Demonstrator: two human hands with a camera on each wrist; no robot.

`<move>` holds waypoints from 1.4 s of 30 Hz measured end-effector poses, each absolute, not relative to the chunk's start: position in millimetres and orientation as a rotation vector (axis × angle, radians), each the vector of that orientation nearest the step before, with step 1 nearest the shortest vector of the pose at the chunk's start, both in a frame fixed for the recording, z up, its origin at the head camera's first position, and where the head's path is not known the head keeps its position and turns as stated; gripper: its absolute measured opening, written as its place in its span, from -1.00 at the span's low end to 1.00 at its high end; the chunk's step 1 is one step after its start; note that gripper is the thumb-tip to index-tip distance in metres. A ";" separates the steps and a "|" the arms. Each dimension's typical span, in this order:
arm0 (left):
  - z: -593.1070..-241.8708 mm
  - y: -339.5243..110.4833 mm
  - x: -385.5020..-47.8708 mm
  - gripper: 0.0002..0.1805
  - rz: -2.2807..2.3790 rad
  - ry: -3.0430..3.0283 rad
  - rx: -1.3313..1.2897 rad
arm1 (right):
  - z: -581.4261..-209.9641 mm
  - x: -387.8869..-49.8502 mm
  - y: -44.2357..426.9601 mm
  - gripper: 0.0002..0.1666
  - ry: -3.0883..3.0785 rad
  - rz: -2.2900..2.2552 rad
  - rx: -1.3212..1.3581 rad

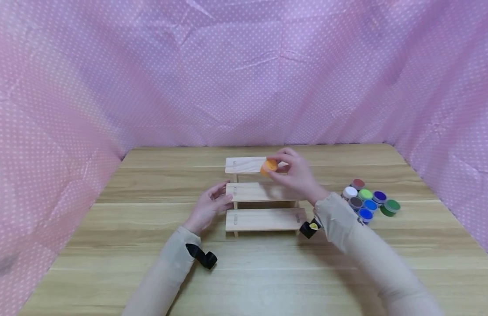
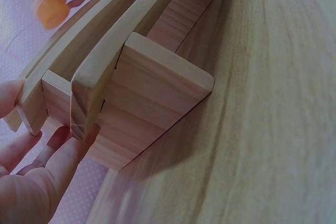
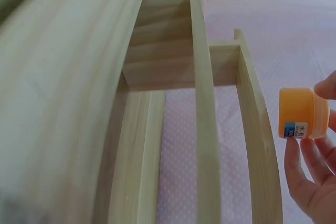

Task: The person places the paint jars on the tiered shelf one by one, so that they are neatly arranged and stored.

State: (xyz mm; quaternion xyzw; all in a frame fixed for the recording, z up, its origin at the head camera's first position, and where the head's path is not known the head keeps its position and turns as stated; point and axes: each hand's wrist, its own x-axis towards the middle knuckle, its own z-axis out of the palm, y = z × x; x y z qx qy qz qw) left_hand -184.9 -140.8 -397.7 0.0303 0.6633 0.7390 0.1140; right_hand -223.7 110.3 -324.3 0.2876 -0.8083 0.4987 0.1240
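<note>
A three-tier wooden rack (image 1: 263, 219) stands at the middle of the table. My right hand (image 1: 297, 173) pinches an orange jar (image 1: 269, 166) between thumb and fingers above the top shelf, right of its middle. In the right wrist view the jar (image 3: 296, 113) has a small label and hangs apart from the shelves. My left hand (image 1: 208, 206) holds the left end of the middle shelf. Seen from the left wrist, thumb and fingers of the left hand (image 2: 37, 182) lie around the shelf ends of the rack (image 2: 152, 93).
Several small paint jars with coloured lids, among them a green jar (image 1: 390, 207) and a white jar (image 1: 349, 192), stand grouped on the table (image 1: 260, 276) right of the rack, near my right forearm. A pink dotted cloth (image 1: 244, 79) hangs behind the table.
</note>
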 end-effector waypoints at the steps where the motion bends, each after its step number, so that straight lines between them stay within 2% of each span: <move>1: -397.9 -140.7 -184.9 -0.37 2.170 1.941 0.085 | -323.2 -225.3 106.3 -0.63 -2.346 1.450 0.853; 21: -397.8 -141.1 -185.9 -0.36 2.144 1.966 0.046 | -311.8 -252.7 46.8 -0.64 -2.389 1.318 0.971; 42: -396.9 -140.2 -185.8 -0.37 2.168 1.955 0.045 | -317.2 -262.1 39.3 -0.66 -2.456 1.256 0.962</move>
